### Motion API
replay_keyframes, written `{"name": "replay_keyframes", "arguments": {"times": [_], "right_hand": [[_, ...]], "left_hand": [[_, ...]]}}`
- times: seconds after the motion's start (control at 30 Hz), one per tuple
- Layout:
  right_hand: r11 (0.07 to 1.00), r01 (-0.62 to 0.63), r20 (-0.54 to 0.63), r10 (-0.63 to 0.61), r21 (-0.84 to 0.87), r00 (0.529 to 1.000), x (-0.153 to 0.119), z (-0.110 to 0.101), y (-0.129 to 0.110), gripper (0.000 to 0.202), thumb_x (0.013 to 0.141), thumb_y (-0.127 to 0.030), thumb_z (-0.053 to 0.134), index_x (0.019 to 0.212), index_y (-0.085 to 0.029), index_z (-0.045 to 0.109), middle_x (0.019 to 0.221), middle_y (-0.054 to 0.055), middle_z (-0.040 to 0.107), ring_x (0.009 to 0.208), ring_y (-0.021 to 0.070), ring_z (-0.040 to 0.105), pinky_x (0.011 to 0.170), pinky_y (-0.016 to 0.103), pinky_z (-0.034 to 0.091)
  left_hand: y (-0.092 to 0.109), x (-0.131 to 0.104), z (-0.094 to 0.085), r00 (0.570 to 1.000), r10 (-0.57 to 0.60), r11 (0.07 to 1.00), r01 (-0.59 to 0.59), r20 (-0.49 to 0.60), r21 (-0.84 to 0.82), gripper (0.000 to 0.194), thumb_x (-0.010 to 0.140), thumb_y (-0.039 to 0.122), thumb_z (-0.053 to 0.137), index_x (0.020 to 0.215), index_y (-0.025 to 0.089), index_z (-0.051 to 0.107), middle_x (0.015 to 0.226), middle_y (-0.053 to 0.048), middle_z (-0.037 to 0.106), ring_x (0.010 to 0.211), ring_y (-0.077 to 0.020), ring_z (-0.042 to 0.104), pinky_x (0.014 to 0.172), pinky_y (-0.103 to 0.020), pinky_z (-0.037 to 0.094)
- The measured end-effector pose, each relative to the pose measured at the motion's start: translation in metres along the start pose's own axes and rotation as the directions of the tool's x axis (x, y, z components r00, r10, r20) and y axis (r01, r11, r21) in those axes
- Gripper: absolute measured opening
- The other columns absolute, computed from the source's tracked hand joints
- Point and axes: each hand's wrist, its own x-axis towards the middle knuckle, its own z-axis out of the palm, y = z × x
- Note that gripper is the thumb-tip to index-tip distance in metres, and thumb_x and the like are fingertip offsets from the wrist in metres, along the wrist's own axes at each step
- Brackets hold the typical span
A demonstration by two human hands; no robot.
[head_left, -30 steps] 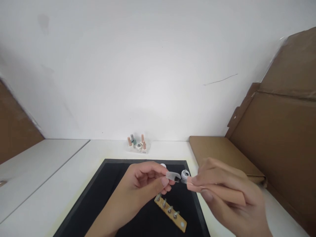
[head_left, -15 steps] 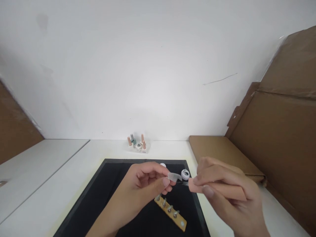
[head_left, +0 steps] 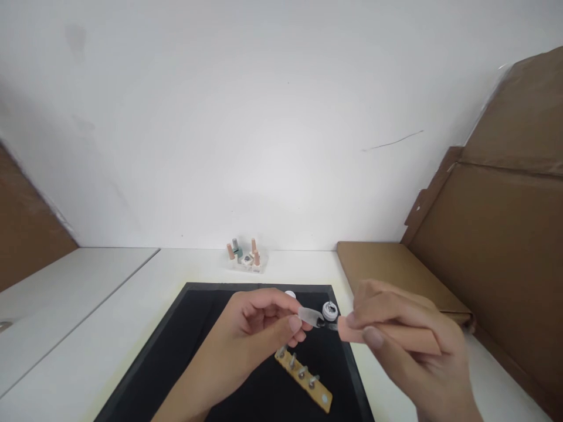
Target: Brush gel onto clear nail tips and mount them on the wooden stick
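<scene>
Between thumb and fingers, my left hand (head_left: 259,331) pinches a translucent, frosted false nail (head_left: 309,316) pointing right. My right hand (head_left: 404,340) grips a nail polish brush by its peach cap (head_left: 391,337), held nearly level. The short brush end (head_left: 331,326) meets the free end of the nail, where a dark patch shows. Below the hands lies a tan strip (head_left: 314,392) with several small metal-and-clear posts standing on it. Just behind the brush sits a small white pot (head_left: 329,310) with dark and silvery stuff in its top.
A black mat (head_left: 185,334) covers the middle of the white table (head_left: 101,293). A clear tray (head_left: 241,268) with several polish bottles stands at the back. Another white round thing (head_left: 290,293) is partly hidden behind my left hand. Cardboard (head_left: 396,269) lies at the right, with taller cardboard walls on both sides.
The brush has shifted slightly right, toward the nail's free end. A dark patch now shows at that end, which looked pale before. My left hand has barely moved.
</scene>
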Motion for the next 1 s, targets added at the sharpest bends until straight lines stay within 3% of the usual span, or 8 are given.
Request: {"name": "replay_keyframes", "arguments": {"times": [0.17, 0.3, 0.4, 0.57, 0.7, 0.8, 0.9, 1.0], "right_hand": [[0.999, 0.036, -0.068, -0.036, 0.004, 0.997, -0.0018, 0.0008, 0.0006, 0.016, 0.087, -0.011, 0.061, 0.086, -0.024, 0.072, 0.064, -0.002, 0.070, 0.051, 0.0113, 0.050, 0.044, 0.025, 0.041], [0.998, 0.057, -0.023, -0.057, 0.001, 0.998, -0.0001, 0.0003, -0.0017, 0.013, 0.089, -0.018, 0.065, 0.097, -0.024, 0.072, 0.070, 0.000, 0.071, 0.056, 0.0131, 0.058, 0.047, 0.026, 0.046], [0.999, 0.039, 0.000, -0.039, -0.023, 0.999, 0.0017, 0.0007, -0.0046, 0.016, 0.085, -0.010, 0.062, 0.090, -0.022, 0.072, 0.066, -0.001, 0.069, 0.054, 0.0116, 0.059, 0.047, 0.023, 0.046], [1.000, 0.018, -0.076, -0.020, -0.021, 0.997, -0.0008, 0.0027, -0.0049, 0.019, 0.081, -0.005, 0.057, 0.073, -0.020, 0.066, 0.060, -0.003, 0.065, 0.049, 0.0082, 0.052, 0.044, 0.021, 0.042], [0.996, 0.084, -0.084, -0.083, 0.016, 0.993, -0.0019, 0.0031, -0.0024, 0.015, 0.084, -0.008, 0.061, 0.085, -0.020, 0.070, 0.064, -0.002, 0.066, 0.053, 0.0099, 0.053, 0.046, 0.023, 0.044], [0.995, 0.101, -0.021, -0.101, 0.017, 0.995, 0.0009, 0.0027, -0.0025, 0.015, 0.085, -0.012, 0.064, 0.096, -0.019, 0.073, 0.067, 0.000, 0.066, 0.056, 0.0105, 0.058, 0.048, 0.023, 0.048], [0.994, 0.109, 0.013, -0.109, -0.030, 0.994, 0.0032, 0.0019, -0.0040, 0.016, 0.083, -0.007, 0.062, 0.089, -0.017, 0.073, 0.064, 0.001, 0.066, 0.054, 0.0104, 0.058, 0.046, 0.022, 0.047], [0.991, 0.100, -0.043, -0.104, -0.094, 0.994, 0.0023, 0.0011, -0.0048, 0.019, 0.079, -0.003, 0.058, 0.078, -0.018, 0.069, 0.058, -0.002, 0.062, 0.049, 0.0087, 0.051, 0.042, 0.022, 0.039]], "left_hand": [[-0.0017, 0.0022, -0.0036, 1.000, 0.016, 1.000, -0.015, 0.017, -0.001, 0.007, 0.083, 0.025, 0.079, 0.079, 0.020, 0.081, 0.072, -0.001, 0.077, 0.066, -0.0107, 0.067, 0.066, -0.018, 0.056], [-0.0011, 0.0023, -0.0023, 0.999, 0.015, 1.000, -0.014, 0.034, -0.016, 0.007, 0.084, 0.024, 0.078, 0.080, 0.020, 0.081, 0.073, -0.001, 0.077, 0.068, -0.0102, 0.067, 0.067, -0.017, 0.055], [-0.0010, 0.0018, -0.0014, 0.999, 0.014, 0.999, -0.012, 0.040, -0.030, 0.006, 0.084, 0.023, 0.078, 0.080, 0.020, 0.082, 0.072, 0.000, 0.076, 0.068, -0.0089, 0.067, 0.068, -0.015, 0.055], [-0.0043, 0.0017, -0.0058, 0.998, 0.030, 0.998, -0.027, 0.055, -0.064, 0.005, 0.085, 0.025, 0.078, 0.083, 0.022, 0.082, 0.073, 0.002, 0.077, 0.067, -0.0070, 0.066, 0.067, -0.013, 0.054], [-0.0045, 0.0011, -0.0077, 0.996, 0.036, 0.999, -0.033, 0.081, -0.034, 0.008, 0.087, 0.026, 0.076, 0.084, 0.021, 0.082, 0.074, 0.001, 0.075, 0.068, -0.0066, 0.065, 0.068, -0.012, 0.053], [-0.0032, 0.0011, -0.0060, 0.996, 0.037, 0.999, -0.035, 0.079, -0.028, 0.009, 0.086, 0.028, 0.077, 0.084, 0.021, 0.082, 0.071, 0.001, 0.073, 0.068, -0.0070, 0.064, 0.067, -0.013, 0.053], [-0.0031, 0.0017, -0.0047, 0.997, 0.037, 0.999, -0.036, 0.071, -0.013, 0.008, 0.085, 0.028, 0.077, 0.085, 0.021, 0.082, 0.070, 0.002, 0.072, 0.068, -0.0074, 0.063, 0.067, -0.014, 0.052], [-0.0045, 0.0022, -0.0055, 0.996, 0.051, 0.999, -0.051, 0.078, 0.007, 0.008, 0.085, 0.029, 0.078, 0.085, 0.022, 0.082, 0.072, 0.001, 0.071, 0.068, -0.0077, 0.062, 0.066, -0.014, 0.050]]}}
